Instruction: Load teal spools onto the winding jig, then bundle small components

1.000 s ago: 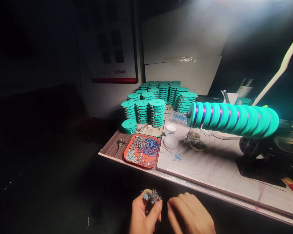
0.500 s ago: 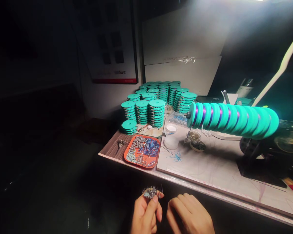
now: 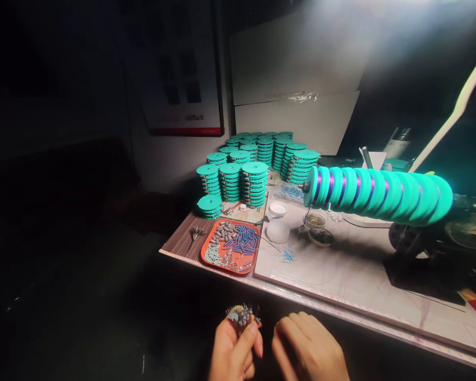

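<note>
Below the table's front edge, my left hand (image 3: 238,346) pinches a bundle of small metal pieces (image 3: 244,316) between thumb and fingers. The bundle looks grey and spiky with a pale, ridged left side; its exact kind is too small to tell. Just to its right, my right hand (image 3: 307,346) is closed, back turned up and fingers curled under. Whatever it may hold is hidden. Nearest on the table is an orange tray (image 3: 204,253) with grey cylindrical pieces (image 3: 224,232), blue springs (image 3: 244,241), pale green sticks (image 3: 213,255) and tiny metal bits (image 3: 230,260).
Stacked teal spools (image 3: 254,185) fill the back left. A row of teal spools (image 3: 365,194) sits on a horizontal shaft over the table's right side. White round dishes (image 3: 278,232), small bowls (image 3: 321,236) and thin blue strips (image 3: 287,254) lie between.
My left hand and its bundle have moved slightly left, and the bundle has turned. A thin upright piece near it no longer shows. My right hand has barely shifted.
</note>
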Tool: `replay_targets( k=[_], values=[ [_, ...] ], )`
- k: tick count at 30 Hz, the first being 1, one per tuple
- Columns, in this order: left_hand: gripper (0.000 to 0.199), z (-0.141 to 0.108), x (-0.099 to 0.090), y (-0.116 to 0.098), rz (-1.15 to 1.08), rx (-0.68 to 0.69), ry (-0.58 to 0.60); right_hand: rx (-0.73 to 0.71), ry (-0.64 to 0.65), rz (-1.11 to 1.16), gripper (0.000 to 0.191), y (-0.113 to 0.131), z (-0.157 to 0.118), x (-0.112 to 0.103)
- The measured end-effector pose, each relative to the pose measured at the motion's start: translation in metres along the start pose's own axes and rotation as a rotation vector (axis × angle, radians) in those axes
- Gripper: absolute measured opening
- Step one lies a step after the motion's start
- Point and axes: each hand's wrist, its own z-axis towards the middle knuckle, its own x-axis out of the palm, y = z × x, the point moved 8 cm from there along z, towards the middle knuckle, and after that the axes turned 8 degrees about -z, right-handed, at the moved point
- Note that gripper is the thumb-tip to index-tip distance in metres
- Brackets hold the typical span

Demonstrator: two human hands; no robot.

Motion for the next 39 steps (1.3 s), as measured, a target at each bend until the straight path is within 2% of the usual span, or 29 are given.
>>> replay_targets(
  k=[5, 10, 16, 20, 24, 29, 35, 39],
  values=[
    [0.037, -0.001, -0.002, -0.002, -0.02, 0.019, -0.03, -0.079, -0.01, -0.031, 0.025, 0.011, -0.004, 0.003],
    [0.038, 0.0, -0.002, -0.004, -0.011, 0.008, -0.026, 0.024, -0.137, -0.007, 0.032, 0.008, -0.006, -0.001],
    [0.042, 0.0, 0.0, -0.001, 0.0, -0.014, 0.012, -0.053, -0.028, 0.024, 0.025, 0.009, -0.002, 0.0],
    [0.042, 0.001, 0.001, 0.001, -0.036, -0.045, 0.033, 0.052, -0.109, 0.061, 0.027, -0.001, -0.001, -0.01],
    [0.043, 0.004, -0.001, 0.002, -0.061, -0.059, 0.031, -0.071, -0.048, 0.006, 0.023, 0.01, -0.004, -0.003],
    [0.042, 0.004, -0.002, 0.003, -0.079, -0.058, 0.04, 0.031, -0.16, 0.023, 0.03, 0.006, -0.01, -0.004],
    [0.039, 0.003, 0.0, 0.004, -0.036, -0.065, 0.067, 0.0, -0.077, 0.053, 0.023, 0.007, -0.004, -0.003],
    [0.043, 0.003, 0.001, 0.005, -0.007, -0.055, 0.078, 0.079, -0.134, 0.107, 0.024, 0.0, -0.001, -0.01]
  ],
)
